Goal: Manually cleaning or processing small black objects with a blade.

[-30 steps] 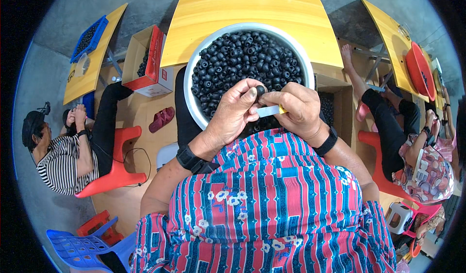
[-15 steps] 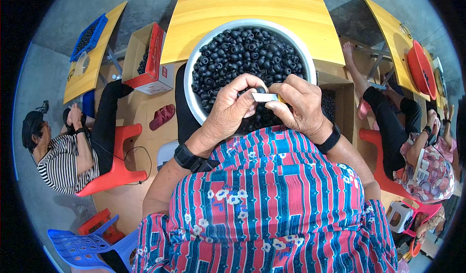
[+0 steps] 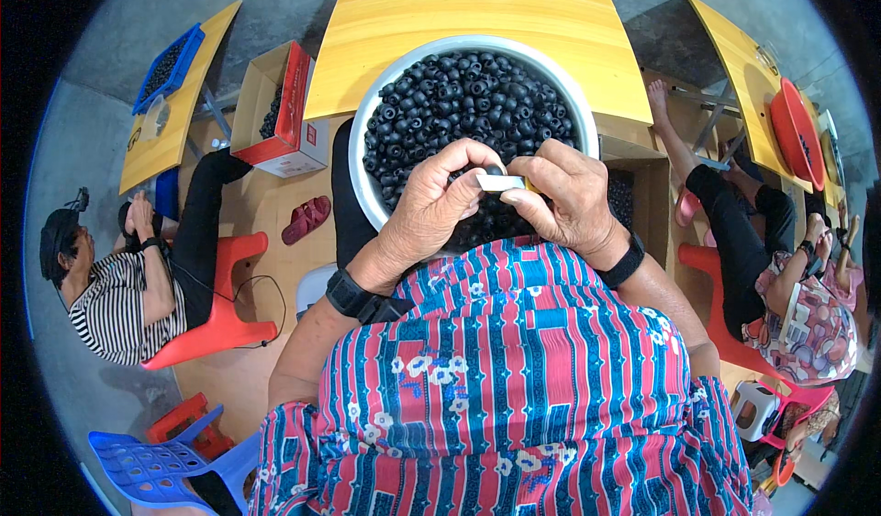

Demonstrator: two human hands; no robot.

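Right in front of my body, a wide metal basin (image 3: 587, 117) is heaped with small black rounded pieces (image 3: 468, 98), many showing a hole at one end. Both hands are over its near side, fingertips almost meeting. Between thumb and curled index finger, my left hand (image 3: 431, 195) grips one black piece (image 3: 493, 171), mostly covered by the fingers. My right hand (image 3: 578, 199) pinches a short flat blade (image 3: 498, 184) with a bit of yellow by the fingers. The blade lies across to the left thumb, close against the piece. Its exact contact with the piece is hidden.
A yellow table (image 3: 477, 6) stands beyond the basin. On its left is a red and white carton (image 3: 298, 149); a cardboard box (image 3: 653, 204) sits on the right, below the table edge. Co-workers sit on red chairs either side. A blue chair (image 3: 151, 465) is at lower left.
Both hands keep nearly the same place and grip. The blade has tilted slightly between the fingertips. The co-workers' hands have shifted a little.
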